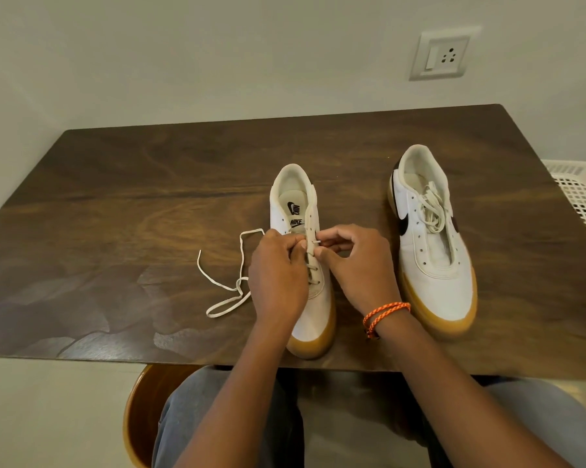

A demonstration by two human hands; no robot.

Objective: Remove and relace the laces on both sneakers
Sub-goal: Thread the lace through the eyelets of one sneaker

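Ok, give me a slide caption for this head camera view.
Both hands thread a white lace through the near white gum-soled sneaker on a dark wooden table.

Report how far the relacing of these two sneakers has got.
Done: the lower eyelets of the left sneaker look laced. In hand: both hands work its upper eyelets, the right hand pinching the lace tip, the left hand gripping by the tongue; the loose lace end trails on the table. Left: finishing this shoe, then the right sneaker, whose eyelets look empty, its lace bundled inside.
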